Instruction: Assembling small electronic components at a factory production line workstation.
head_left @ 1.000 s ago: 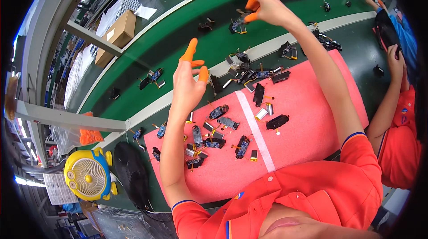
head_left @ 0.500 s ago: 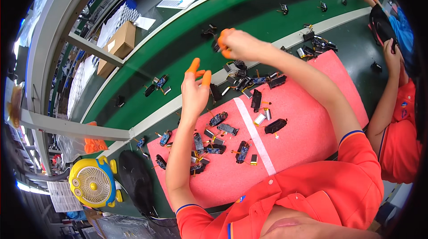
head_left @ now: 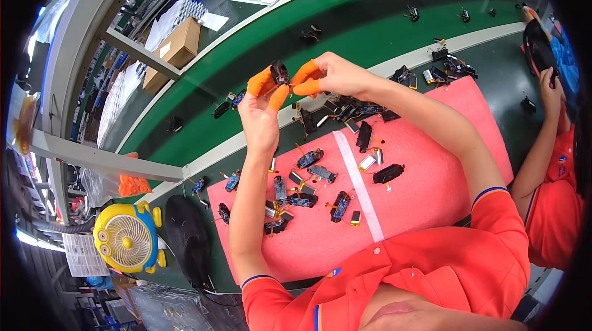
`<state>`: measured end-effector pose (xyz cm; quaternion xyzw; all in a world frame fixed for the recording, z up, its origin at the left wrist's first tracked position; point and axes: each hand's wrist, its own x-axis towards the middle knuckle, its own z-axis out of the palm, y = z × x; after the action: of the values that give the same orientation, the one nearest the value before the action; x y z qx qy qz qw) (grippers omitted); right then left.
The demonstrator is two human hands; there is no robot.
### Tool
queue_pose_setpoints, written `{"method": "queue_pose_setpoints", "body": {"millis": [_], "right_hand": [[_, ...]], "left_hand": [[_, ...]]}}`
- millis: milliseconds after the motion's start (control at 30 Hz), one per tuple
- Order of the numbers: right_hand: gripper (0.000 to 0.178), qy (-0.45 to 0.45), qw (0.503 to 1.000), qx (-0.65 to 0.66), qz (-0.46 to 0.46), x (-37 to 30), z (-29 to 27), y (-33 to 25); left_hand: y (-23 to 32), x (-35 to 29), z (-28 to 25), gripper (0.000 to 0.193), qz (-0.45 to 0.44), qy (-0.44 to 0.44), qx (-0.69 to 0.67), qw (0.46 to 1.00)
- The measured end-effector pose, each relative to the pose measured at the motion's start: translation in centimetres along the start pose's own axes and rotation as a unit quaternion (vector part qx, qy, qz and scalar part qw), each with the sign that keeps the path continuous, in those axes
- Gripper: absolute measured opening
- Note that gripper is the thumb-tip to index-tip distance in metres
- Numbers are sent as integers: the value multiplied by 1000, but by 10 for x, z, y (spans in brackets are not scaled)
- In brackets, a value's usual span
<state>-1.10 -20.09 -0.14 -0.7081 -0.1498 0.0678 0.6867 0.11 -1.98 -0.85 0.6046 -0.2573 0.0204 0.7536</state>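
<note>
Above the green conveyor belt, a small black electronic module [head_left: 280, 72] is held up between my hands. My left hand [head_left: 259, 115], with orange finger cots, is closed on it between thumb and fingers. From the other side my right hand [head_left: 338, 76], also in orange cots, pinches at the module's lower right edge; the exact part gripped is too small to make out. Below them a pink foam mat [head_left: 425, 192] carries several modules with blue circuit boards, such as one board [head_left: 340, 206], plus black housings [head_left: 388, 173] and small silver battery cells [head_left: 367, 162].
A heap of modules and cells [head_left: 345, 109] lies along the mat's far edge. More modules sit on the conveyor belt [head_left: 370, 35]. A yellow fan [head_left: 127, 238] and a black pouch [head_left: 187, 238] stand at left, by a metal frame [head_left: 111, 161]. At right a co-worker's arm [head_left: 535, 146] reaches in.
My right hand has come left from over the belt with the black module, meeting my left hand. The left hand, whose fingers were apart, has closed on it. The view has shifted slightly.
</note>
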Motion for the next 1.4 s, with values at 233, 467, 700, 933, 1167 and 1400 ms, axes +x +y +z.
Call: {"method": "queue_pose_setpoints", "body": {"millis": [233,467,700,933,1167,1400], "right_hand": [[14,91,994,-36,-53,-5,6,2],[17,189,900,-258,-297,-10,13,4],[21,149,856,-320,-378,-12,8,-2],[26,73,678,-449,-577,-12,-3,-2],[20,104,919,-246,-291,-18,11,-11],[14,108,976,-97,-163,-20,15,-19]], "left_hand": [[5,3,-1,38,-20,3,-43,999],[15,-1,1,35,-86,-23,-121,989],[14,2,-5,31,-149,-11,-218,965],[18,0,-5,33,-150,0,-243,958],[18,-1,-2,36,-88,-20,-208,974],[19,-3,4,35,-39,-33,-141,989]]}}
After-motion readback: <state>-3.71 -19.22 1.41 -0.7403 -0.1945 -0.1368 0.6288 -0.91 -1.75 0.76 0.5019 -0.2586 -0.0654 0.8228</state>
